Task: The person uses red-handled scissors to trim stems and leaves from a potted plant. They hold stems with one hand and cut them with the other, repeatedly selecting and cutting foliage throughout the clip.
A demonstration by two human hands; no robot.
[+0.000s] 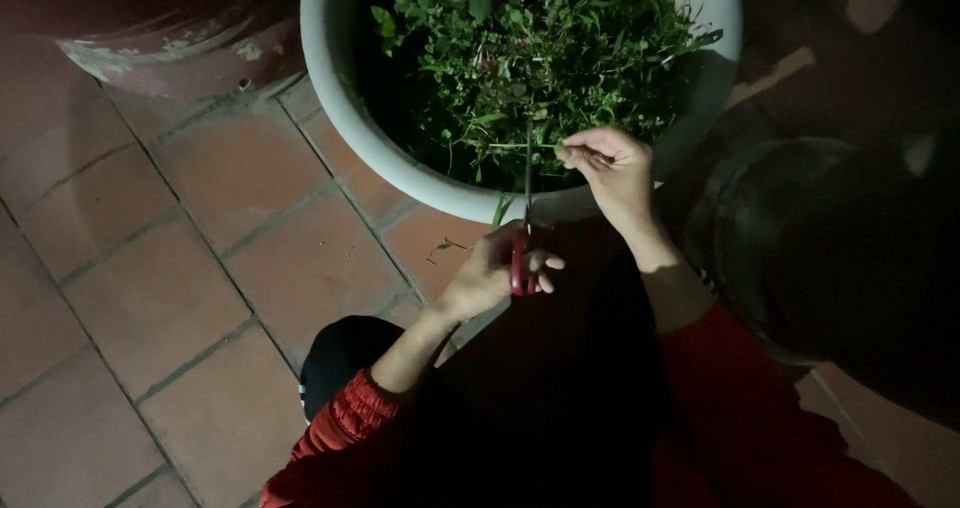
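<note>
My left hand [492,273] grips red-handled scissors [522,238], whose dark blades point up toward the plants. My right hand [612,166] pinches a thin green stem [520,146] held sideways over the pot's near rim, and the blades meet that stem. A large pale grey round pot [400,168] holds a dense mass of small green leafy plants [530,48]. Both arms wear red sleeves.
Terracotta floor tiles [180,268] lie to the left. A dark reddish pot [170,38] stands at the top left. A black round container [800,238] sits in shadow at the right. A small plant cutting [445,248] lies on a tile below the grey pot.
</note>
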